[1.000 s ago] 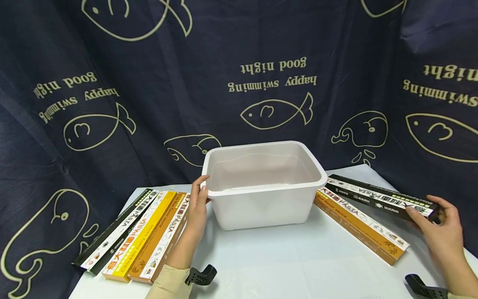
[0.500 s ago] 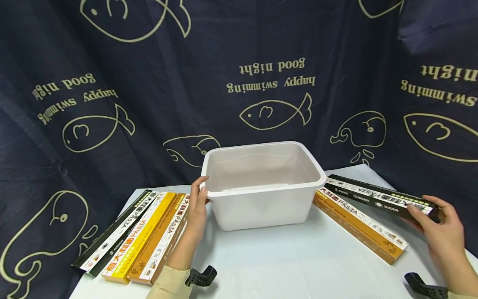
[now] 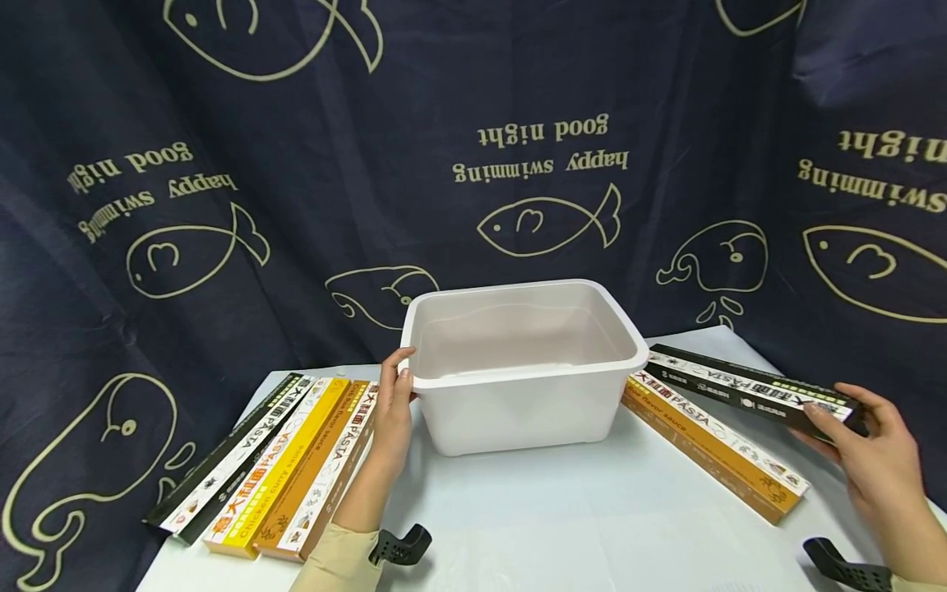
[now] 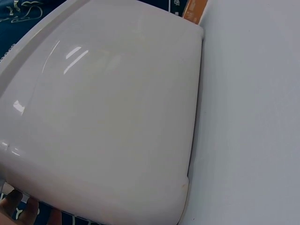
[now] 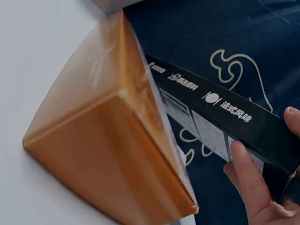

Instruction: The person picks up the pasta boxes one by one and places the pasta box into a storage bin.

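Observation:
A light grey plastic bin (image 3: 518,415) stands mid-table, and no contents show inside it. My left hand (image 3: 392,411) grips its left rim, thumb and fingers at the corner. In the left wrist view the bin's wall (image 4: 112,108) fills most of the frame, with fingers at the lower left corner. On the right, my right hand (image 3: 876,448) holds the near end of a long black pasta box (image 3: 747,388) between thumb and fingers. Beside that box lies a brown pasta box (image 3: 713,444), angled along the bin's right side; its end (image 5: 93,159) looms large in the right wrist view.
Left of the bin lie a black pasta box (image 3: 235,460), a yellow one (image 3: 277,469) and a brown one (image 3: 321,473), side by side. A dark blue curtain (image 3: 414,205) with fish drawings hangs behind the white table (image 3: 562,518).
My right hand and the near end of the black pasta box have shifted slightly left, toward the brown box. The left hand and the bin stay in place.

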{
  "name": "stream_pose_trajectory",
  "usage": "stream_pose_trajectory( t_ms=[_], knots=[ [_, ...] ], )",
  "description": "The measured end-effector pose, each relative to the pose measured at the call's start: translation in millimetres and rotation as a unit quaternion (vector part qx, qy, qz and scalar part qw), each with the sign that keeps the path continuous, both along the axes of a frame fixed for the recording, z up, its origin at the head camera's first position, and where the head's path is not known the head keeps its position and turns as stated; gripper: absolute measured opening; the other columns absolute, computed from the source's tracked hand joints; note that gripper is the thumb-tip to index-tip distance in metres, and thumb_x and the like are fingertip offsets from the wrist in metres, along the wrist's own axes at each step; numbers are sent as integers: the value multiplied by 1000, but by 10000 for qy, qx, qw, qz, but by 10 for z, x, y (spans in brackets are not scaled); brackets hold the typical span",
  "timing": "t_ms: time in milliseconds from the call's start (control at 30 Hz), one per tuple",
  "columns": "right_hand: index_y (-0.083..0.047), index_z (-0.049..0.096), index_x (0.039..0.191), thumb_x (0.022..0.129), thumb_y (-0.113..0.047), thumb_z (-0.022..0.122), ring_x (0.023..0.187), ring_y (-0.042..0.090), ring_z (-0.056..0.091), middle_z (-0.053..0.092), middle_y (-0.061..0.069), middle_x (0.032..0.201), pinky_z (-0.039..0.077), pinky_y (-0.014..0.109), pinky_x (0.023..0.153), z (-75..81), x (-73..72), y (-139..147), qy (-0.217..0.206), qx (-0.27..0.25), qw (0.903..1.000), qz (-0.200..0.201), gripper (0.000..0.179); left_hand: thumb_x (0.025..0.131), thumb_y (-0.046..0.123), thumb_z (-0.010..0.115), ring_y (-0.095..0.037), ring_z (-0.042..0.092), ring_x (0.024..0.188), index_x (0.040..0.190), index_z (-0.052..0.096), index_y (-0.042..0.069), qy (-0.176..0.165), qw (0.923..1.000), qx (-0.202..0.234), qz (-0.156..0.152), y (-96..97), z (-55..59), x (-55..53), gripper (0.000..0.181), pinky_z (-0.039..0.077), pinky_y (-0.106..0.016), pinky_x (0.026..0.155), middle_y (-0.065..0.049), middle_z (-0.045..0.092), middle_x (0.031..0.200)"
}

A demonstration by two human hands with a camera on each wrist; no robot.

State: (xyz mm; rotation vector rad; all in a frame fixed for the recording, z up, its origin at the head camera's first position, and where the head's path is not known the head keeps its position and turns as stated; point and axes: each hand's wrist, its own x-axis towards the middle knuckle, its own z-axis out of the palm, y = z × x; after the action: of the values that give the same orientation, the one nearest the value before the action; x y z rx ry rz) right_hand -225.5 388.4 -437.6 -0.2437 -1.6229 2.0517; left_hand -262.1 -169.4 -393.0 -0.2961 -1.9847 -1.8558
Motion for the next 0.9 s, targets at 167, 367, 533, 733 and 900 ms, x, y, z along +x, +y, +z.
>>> stream_pose_trajectory(
  t_ms=[167, 367, 533, 733, 900],
  knots=[
    [-22, 53, 129, 84, 10, 71, 81, 0, 59, 41, -14, 114, 59, 27, 53, 29, 24, -30, 160, -296, 9993, 142, 58, 107, 30, 35, -10, 48, 124, 144, 42, 19, -16, 10000, -14, -19, 3, -1, 3, 39, 42, -25, 101, 3, 40, 153],
    [-21, 54, 127, 86, 14, 66, 87, 3, 54, 40, -8, 104, 59, 29, 54, 95, 60, -75, 270, -470, 9982, 260, 55, 107, 30, 35, -10, 48, 123, 144, 42, 19, -42, 10000, -18, -3, 5, 0, 8, 39, 42, -26, 100, 3, 41, 152],
    [-22, 54, 126, 86, 15, 66, 85, 5, 57, 40, -8, 102, 60, 30, 54, 159, 72, -109, 238, -475, 9983, 248, 56, 107, 30, 34, -11, 48, 125, 145, 41, 19, -60, 10000, -19, -27, 3, 1, 5, 39, 41, -27, 102, 3, 40, 153],
    [-20, 56, 127, 85, 14, 67, 85, 1, 56, 43, -9, 106, 58, 26, 52, 266, 67, -158, 337, -493, 9982, 83, 56, 107, 30, 35, -11, 48, 125, 144, 42, 18, -35, 10000, 7, -55, 4, 9, 5, 39, 42, -26, 102, 3, 40, 154],
    [-18, 54, 130, 86, 13, 68, 86, 2, 60, 43, -12, 115, 58, 27, 52, 370, 54, -207, 547, -615, 9966, 95, 56, 107, 27, 35, -9, 51, 121, 143, 42, 16, 81, 9999, 39, -45, 1, 3, -3, 38, 42, -25, 100, -6, 41, 153]
  ],
)
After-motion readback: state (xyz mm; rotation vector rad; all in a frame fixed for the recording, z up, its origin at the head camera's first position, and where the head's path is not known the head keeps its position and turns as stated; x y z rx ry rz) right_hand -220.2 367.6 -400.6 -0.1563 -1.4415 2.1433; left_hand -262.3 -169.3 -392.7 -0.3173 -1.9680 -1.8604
